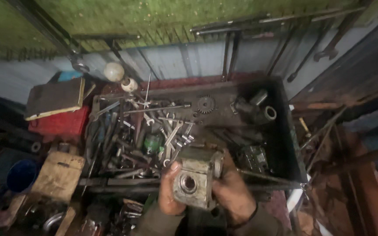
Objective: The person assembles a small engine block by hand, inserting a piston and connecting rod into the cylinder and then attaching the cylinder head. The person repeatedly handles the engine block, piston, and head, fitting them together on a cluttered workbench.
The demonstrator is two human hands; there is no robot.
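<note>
Both of my hands hold a grey, grimy metal housing block (194, 178) with a round bore in its near face. My left hand (168, 190) grips its left side, thumb on the top corner. My right hand (232, 190) wraps its right side, fingers behind it. The block hangs just over the near edge of a dark metal tray (285, 131) full of tools. Several wrenches (171, 131) lie heaped in the tray's left half, with a green round part (153, 142) among them.
A gear wheel (205, 104) and metal sleeves (263, 109) lie at the tray's back. A red box (60, 123) under a worn book (55, 98), a tan block (60, 172) and a blue tub (20, 175) stand left. Long bars lean against the wall behind.
</note>
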